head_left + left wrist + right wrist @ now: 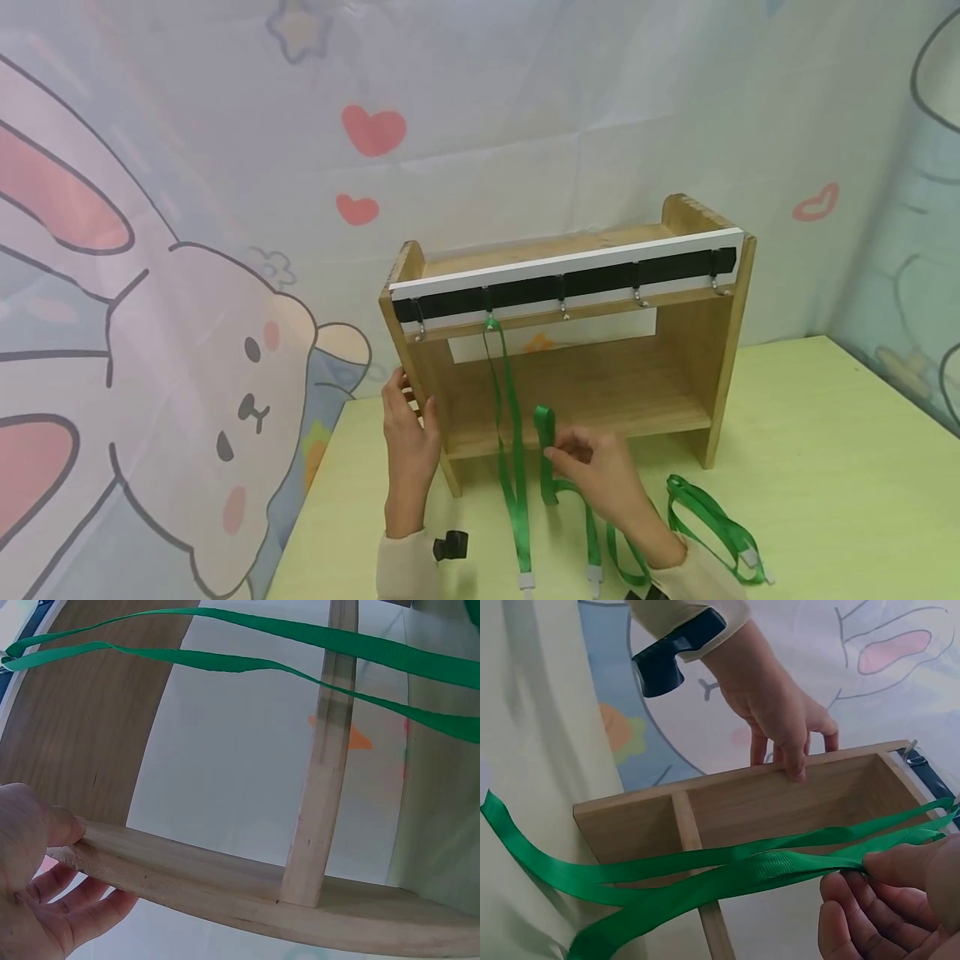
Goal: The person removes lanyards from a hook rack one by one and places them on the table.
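Note:
My left hand (411, 433) grips the left side panel of a small wooden shelf (570, 383), thumb on one face and fingers on the other, as the left wrist view shows. Across the shelf's top front runs a white and black rail (525, 292) with several metal hooks. A green lanyard (517, 467) hangs from the second hook from the left, its white clip end down near the table. Just right of it, my right hand (600, 471) pinches another green lanyard (545, 450) between thumb and fingers, its loop upright and below the rail.
On the yellow-green table (810, 450) lie more green lanyards (712, 517), to the right of my right forearm. Behind the shelf hangs a printed cloth backdrop (480, 167) with a cartoon rabbit. The other hooks (640, 298) hold nothing.

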Available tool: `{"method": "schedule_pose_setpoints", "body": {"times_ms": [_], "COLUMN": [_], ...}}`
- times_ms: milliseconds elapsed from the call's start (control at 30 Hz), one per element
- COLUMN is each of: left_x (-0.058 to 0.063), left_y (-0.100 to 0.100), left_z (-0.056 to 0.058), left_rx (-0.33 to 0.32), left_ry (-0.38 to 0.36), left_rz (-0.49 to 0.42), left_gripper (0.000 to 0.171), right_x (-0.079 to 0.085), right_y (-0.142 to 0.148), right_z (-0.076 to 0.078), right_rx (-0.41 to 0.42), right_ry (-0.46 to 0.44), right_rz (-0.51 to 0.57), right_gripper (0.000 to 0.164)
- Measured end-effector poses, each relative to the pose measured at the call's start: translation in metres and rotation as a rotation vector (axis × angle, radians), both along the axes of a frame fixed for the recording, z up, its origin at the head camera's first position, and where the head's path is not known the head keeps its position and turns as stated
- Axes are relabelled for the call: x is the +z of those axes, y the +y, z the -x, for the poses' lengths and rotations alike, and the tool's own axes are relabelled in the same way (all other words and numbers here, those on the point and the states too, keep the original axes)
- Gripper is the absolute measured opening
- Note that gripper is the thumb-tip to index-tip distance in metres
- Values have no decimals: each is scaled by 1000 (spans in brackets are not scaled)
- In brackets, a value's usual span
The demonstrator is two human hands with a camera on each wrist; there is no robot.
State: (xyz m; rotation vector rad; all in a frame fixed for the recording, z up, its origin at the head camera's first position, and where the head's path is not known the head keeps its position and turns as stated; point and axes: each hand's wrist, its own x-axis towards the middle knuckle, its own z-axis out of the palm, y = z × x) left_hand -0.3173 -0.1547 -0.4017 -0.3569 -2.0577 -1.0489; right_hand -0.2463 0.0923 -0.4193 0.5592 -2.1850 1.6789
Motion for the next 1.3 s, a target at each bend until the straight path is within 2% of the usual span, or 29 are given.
{"method": "schedule_pose_setpoints", "body": {"times_ms": [167,433,700,967,1133,1300], "left_x": [-1,-1,1,0,0,0], "left_y": [0,-2,-2,-1,0,0], "left_z": [-1,0,-1,0,0,0], "left_rx": [0,-1,2,2,4,6], "left_ry": [4,17,13,7,12,12], "left_rz": [5,1,9,8,8,5], "left_gripper": [56,56,56,56,55,56], "right_x": [0,1,-8,-19,-26,-30], "right_y": [1,2,5,9,12,14], "right_z": [-3,-2,6,13,17,18], "right_rx": [-16,-94,-126,-156,-138,-90], "right_ry": [-47,-99,-117,-89,-93,-135], "right_rz": [-18,-104,-131,-215,-291,-348], "right_gripper": [5,4,4,6,8,9]}}
